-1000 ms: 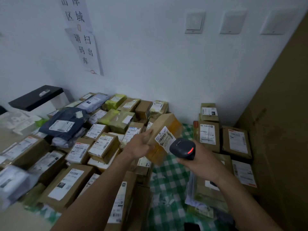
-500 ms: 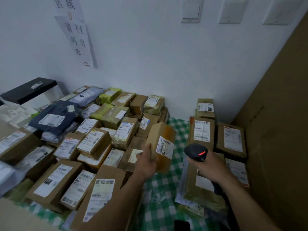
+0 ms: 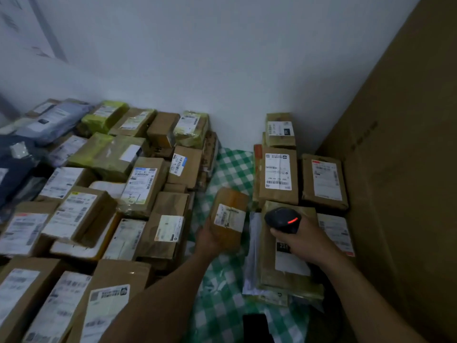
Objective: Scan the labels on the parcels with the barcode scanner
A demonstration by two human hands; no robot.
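Left hand (image 3: 210, 240) has the small parcel (image 3: 228, 219). The grip is curled round its near-left edge, with the thumb on the top face and the fingers tucked out of sight underneath. The brown box is tilted and its white label (image 3: 228, 216) faces up. It sits over the green checked cloth (image 3: 232, 167), just below the middle of the view. Whether its far end touches the cloth, I cannot tell.

At three o'clock from that parcel, close but apart, is the barcode scanner (image 3: 282, 220). The right hand (image 3: 304, 241) is wrapped tight round the handle, a full closed grip with nothing loose. The black head points toward twelve o'clock and a red light (image 3: 293, 221) glows on its top.

Under the scanner hand lies a flat brown parcel (image 3: 284, 276). Beyond it, at one o'clock, more labelled parcels (image 3: 278, 177) lie against the wall. From nine o'clock round to seven, a big pile of parcels (image 3: 146, 184) covers the left side. A tall cardboard sheet (image 3: 408, 169) stands at three o'clock.
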